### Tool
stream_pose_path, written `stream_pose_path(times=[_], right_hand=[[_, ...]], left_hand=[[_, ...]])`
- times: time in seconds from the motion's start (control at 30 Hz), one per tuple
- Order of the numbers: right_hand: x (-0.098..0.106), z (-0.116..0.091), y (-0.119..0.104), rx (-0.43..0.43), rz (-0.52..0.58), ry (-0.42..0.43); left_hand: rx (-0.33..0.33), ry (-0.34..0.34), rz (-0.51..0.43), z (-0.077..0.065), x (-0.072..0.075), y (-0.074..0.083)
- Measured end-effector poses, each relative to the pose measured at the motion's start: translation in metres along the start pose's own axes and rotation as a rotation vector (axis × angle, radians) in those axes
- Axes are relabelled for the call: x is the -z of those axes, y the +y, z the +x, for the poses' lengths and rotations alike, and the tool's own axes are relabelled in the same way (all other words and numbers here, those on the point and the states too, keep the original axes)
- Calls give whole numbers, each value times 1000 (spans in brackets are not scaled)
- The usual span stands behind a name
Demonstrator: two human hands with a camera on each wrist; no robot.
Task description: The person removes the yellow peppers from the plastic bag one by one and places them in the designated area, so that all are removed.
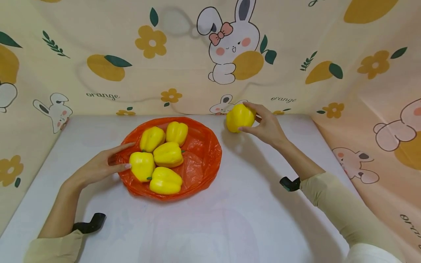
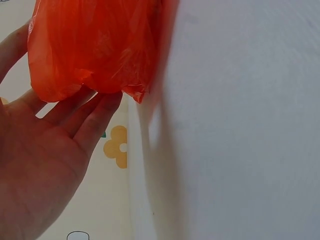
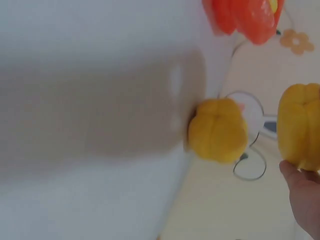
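My right hand [image 1: 268, 126] holds a yellow bell pepper [image 1: 241, 117] between thumb and fingers, raised above the back of the table. The right wrist view shows the held pepper [image 3: 301, 127] at its right edge, and a second yellow pepper [image 3: 218, 131] standing on the table. That second one is hidden behind the held pepper in the head view. My left hand [image 1: 95, 166] rests its extended fingers and thumb against the left side of an open red plastic bag [image 1: 197, 166]. Several yellow peppers [image 1: 168, 154] lie in the bag, mostly in its left half.
The white table [image 1: 243, 204] meets a printed cloth backdrop [image 1: 184, 80] at the back and both sides. A black wrist mount [image 1: 90, 223] sits on the left forearm, another black mount [image 1: 290, 183] on the right.
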State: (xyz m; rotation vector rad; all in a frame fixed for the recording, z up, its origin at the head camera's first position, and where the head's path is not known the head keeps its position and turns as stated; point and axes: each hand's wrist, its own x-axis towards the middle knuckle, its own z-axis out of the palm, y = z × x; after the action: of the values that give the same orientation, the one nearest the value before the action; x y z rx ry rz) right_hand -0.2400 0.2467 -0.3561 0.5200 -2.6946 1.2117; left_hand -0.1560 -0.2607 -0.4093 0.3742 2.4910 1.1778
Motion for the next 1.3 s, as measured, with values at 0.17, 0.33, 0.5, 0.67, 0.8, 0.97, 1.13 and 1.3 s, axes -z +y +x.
stream_pose_path(times=[0.17, 0.33, 0.5, 0.67, 0.8, 0.97, 1.13, 1.3], right_hand=[[6, 5, 9, -49, -3, 21], [10, 7, 21, -79, 5, 31], [16, 9, 34, -100, -7, 45], [22, 12, 41, -82, -7, 61], [25, 14, 48, -103, -8, 52], [26, 14, 63, -170, -12, 30], [25, 14, 76, -191, -9, 31], [22, 14, 89, -202, -40, 44]], left_hand=[[0, -5, -3, 1, 0, -1], [12, -5, 3, 1, -2, -2], [8, -11, 6, 1, -2, -1], [15, -6, 6, 1, -2, -1], [17, -4, 12, 1, -3, -4], [20, -3, 14, 2, -4, -7], [22, 6, 32, 2, -3, -7], [34, 1, 22, 3, -3, -6]])
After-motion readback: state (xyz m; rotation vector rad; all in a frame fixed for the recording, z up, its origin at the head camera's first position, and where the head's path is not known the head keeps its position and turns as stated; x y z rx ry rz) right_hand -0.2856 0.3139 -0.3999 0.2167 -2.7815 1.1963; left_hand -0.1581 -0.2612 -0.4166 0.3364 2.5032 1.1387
